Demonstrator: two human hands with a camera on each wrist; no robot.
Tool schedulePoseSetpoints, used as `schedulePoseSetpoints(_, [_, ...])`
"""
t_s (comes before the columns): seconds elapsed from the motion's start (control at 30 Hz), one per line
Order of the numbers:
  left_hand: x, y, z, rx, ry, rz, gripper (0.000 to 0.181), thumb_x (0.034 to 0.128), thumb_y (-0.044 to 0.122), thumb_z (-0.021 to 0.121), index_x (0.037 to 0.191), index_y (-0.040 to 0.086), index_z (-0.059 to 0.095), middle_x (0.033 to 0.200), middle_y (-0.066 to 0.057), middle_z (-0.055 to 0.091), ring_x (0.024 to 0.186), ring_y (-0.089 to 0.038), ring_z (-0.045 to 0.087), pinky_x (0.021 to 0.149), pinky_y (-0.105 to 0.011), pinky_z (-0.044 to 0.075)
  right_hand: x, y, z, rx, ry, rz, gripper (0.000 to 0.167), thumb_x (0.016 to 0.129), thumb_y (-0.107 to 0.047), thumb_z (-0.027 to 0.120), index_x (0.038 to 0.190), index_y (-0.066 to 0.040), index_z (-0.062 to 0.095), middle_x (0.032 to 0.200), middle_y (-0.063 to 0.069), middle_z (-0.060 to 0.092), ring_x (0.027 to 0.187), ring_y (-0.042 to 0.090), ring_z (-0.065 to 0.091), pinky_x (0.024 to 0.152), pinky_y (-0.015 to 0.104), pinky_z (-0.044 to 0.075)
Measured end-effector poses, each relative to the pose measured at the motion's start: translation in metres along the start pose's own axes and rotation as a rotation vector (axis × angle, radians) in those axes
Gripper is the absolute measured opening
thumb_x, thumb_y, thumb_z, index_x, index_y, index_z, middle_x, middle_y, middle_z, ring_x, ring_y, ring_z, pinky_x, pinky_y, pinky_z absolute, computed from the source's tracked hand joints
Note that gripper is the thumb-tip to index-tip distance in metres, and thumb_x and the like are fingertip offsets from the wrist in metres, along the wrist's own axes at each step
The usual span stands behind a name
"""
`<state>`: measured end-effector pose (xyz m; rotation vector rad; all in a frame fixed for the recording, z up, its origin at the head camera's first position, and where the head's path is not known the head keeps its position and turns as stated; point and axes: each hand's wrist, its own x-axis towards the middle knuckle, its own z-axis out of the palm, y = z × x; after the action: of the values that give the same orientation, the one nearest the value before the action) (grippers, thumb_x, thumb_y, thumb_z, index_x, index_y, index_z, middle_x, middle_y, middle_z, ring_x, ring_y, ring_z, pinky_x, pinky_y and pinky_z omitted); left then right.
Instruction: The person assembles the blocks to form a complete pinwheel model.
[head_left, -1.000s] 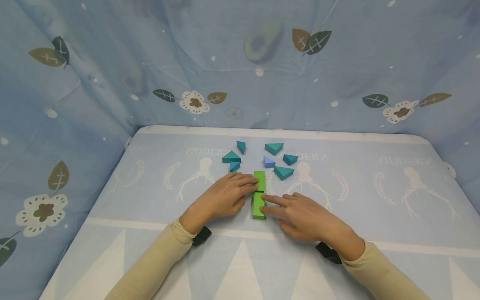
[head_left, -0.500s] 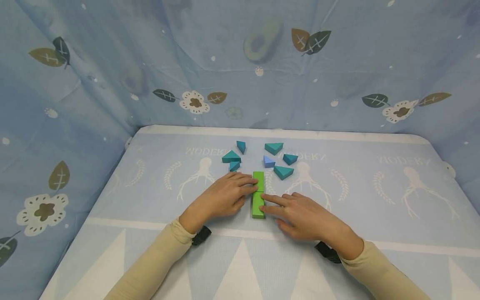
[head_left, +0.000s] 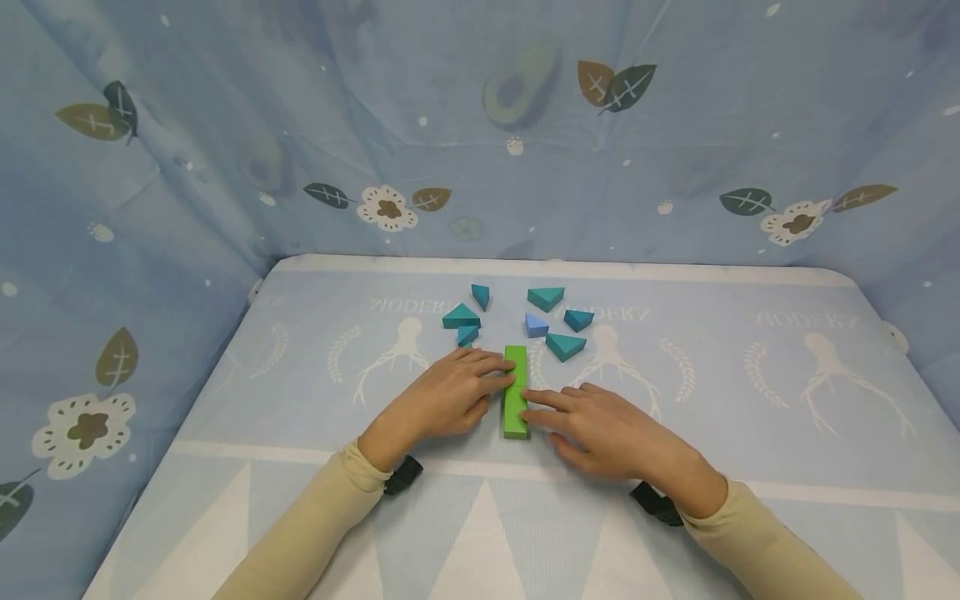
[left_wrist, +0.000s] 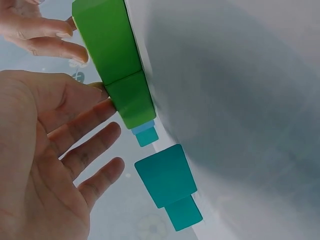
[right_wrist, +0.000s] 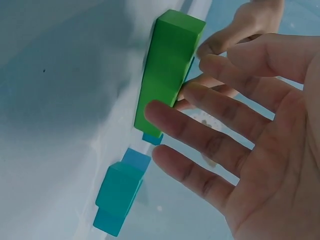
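Two green rectangular blocks lie end to end in a line near the middle of the table, the far one (head_left: 515,357) touching the near one (head_left: 514,423). My left hand (head_left: 448,393) rests at their left side, fingertips against the far block close to the seam. On the right side, my right hand (head_left: 603,427) touches the near block with extended fingertips. Neither hand curls round a block. In the left wrist view the seam between the green blocks (left_wrist: 132,100) shows as a thin line. Fingers partly cover the blocks' sides in the right wrist view.
Beyond the blocks lie several triangular pieces: teal ones on the left (head_left: 461,317) and right (head_left: 566,346), darker blue-green ones (head_left: 579,319), and a light blue one (head_left: 536,326). A patterned cloth (head_left: 712,367) covers the table. A printed curtain (head_left: 480,167) hangs behind it.
The dark gap between the two green blocks has closed, and their ends now meet. Both hands keep nearly the same place; the triangular pieces stay where they were.
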<state>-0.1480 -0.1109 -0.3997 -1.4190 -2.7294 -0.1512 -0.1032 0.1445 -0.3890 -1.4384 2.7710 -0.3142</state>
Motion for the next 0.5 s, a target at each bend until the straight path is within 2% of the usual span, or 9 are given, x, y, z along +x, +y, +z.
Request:
schedulePoseSetpoints(0.17, [0.000, 0.001, -0.003, -0.010, -0.003, -0.017, 0.038, 0.0953, 0.011, 0.055, 0.132, 0.016, 0.063, 0.140, 0.001, 0.057, 0.131, -0.020, 0.052, 0.111, -0.041, 0.040, -0.001, 0.006, -0.005, 0.010, 0.027, 0.044, 0.036, 0.093, -0.019, 0.063, 0.129, -0.019, 0.065, 0.140, 0.004, 0.057, 0.112, 0.024, 0.065, 0.094, 0.049, 0.051])
schedulePoseSetpoints(0.33, [0.001, 0.005, -0.008, -0.084, -0.001, -0.007, 0.034, 0.0941, 0.015, 0.059, 0.127, 0.021, 0.068, 0.139, 0.001, 0.058, 0.130, -0.018, 0.053, 0.110, -0.040, 0.042, -0.004, 0.025, -0.003, -0.013, 0.043, 0.134, 0.036, 0.094, -0.019, 0.063, 0.130, -0.017, 0.064, 0.141, 0.006, 0.056, 0.113, 0.024, 0.064, 0.093, 0.048, 0.050])
schedulePoseSetpoints(0.5, [0.000, 0.009, -0.010, -0.143, -0.063, -0.004, 0.032, 0.0947, 0.023, 0.059, 0.125, 0.023, 0.069, 0.140, 0.002, 0.057, 0.130, -0.017, 0.053, 0.108, -0.038, 0.044, -0.005, 0.043, 0.006, -0.031, 0.078, 0.179, 0.040, 0.092, -0.016, 0.065, 0.132, -0.012, 0.061, 0.141, 0.010, 0.055, 0.115, 0.029, 0.062, 0.089, 0.049, 0.051])
